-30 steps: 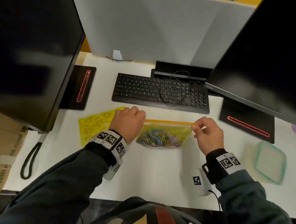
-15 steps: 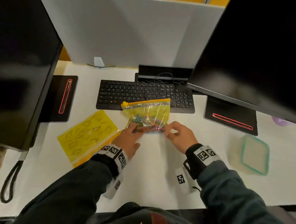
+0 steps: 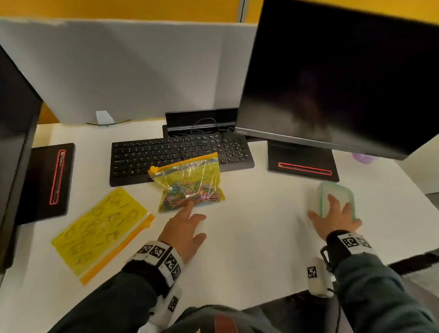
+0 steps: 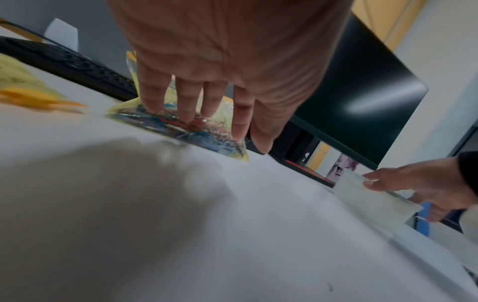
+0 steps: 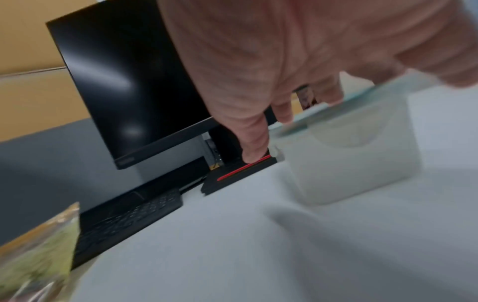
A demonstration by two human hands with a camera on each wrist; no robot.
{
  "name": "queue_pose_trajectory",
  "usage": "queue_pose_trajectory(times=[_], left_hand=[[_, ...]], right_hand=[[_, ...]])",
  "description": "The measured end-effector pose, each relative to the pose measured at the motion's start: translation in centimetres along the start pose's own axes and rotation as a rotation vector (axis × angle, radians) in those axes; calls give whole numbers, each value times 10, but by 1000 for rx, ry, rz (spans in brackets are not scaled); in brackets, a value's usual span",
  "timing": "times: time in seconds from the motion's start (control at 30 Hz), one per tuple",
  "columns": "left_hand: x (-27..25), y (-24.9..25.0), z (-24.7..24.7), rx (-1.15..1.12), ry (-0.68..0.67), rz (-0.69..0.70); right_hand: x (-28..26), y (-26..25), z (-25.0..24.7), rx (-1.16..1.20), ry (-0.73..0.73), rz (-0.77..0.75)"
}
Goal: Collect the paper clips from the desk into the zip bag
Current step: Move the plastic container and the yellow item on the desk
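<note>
The clear-and-yellow zip bag with an orange zip strip holds a heap of coloured paper clips. It lies on the white desk, its top edge propped on the keyboard's front. My left hand is stretched out just in front of it, straight fingertips touching the bag's near edge. My right hand lies spread over the teal-rimmed lid of a translucent container at the right, with the thumb beside the container's left wall.
A second, flat yellow zip bag lies at the left. The black keyboard sits behind the bag, flanked by two dark monitors on black stands. A grey divider closes the back. A small purple object sits far right.
Both hands let go of the bag they were holding by its lower edge. It now rests against the keyboard, touched only by left fingertips. My right hand has swung right onto the container.
</note>
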State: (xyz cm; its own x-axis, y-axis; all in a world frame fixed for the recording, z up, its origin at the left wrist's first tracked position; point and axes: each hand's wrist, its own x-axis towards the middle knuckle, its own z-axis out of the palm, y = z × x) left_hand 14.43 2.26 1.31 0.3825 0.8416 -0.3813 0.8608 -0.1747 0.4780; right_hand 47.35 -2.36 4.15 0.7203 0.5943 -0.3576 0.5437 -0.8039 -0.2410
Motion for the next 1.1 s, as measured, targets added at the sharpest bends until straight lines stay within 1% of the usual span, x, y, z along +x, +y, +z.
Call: queue_pose_trajectory(times=[0.1,0.2,0.3,0.33,0.4,0.47,0.5,0.53,0.57,0.6,0.67,0.7,0.73,0.8,0.83,0.9,0.97,1.03,1.1], left_hand=[[-3,5,-4,-98,-4,39],[-10,12,-5,-240,9,52],[-13,13,-3,-390,45,-21],[-14,11,-3,-425,72,-62],[-14,3,-3,-483,110,-171],[-14,-7,-4,-531,128,-253],[-15,-11,-4,-576,136,-278],[-15,-15,-4,-640,139,-296],[-16,-17,-4,-722,134,-308],[-17,-19,-3,-809,117,-324],[-17,-20,-3,-944,72,-379],[-16,-21,-2,-976,73,-413],[-15,-21,-1,-966,104,-443],[-14,-24,3,-852,198,-496],[-14,-26,5,-794,223,-523],[-17,-26,9,-725,205,-549],[-17,-25,7,-703,236,-530],[-15,-25,1,-639,316,-494],[-14,-25,-5,-573,340,-466]], right_hand=[[-32,-17,13,-90,-57,-190],[-77,-42,28,-191,-176,-444],[-124,-66,43,-226,-335,-702],[-133,-73,47,-231,-360,-760],[-141,-87,54,-182,-355,-824],[-137,-100,62,-9,-317,-810],[-133,-104,66,90,-282,-767],[-128,-107,70,191,-257,-696],[-123,-109,75,296,-269,-598],[-118,-110,79,407,-329,-475],[-112,-115,86,596,-516,-242],[-110,-117,88,637,-597,-171],[-108,-118,89,645,-661,-146],[-108,-118,92,654,-766,-150],[-109,-117,95,674,-814,-144],[-112,-114,100,749,-860,-117],[-113,-115,103,742,-812,-157],[-115,-116,102,677,-760,-207],[-117,-117,95,596,-756,-213]])
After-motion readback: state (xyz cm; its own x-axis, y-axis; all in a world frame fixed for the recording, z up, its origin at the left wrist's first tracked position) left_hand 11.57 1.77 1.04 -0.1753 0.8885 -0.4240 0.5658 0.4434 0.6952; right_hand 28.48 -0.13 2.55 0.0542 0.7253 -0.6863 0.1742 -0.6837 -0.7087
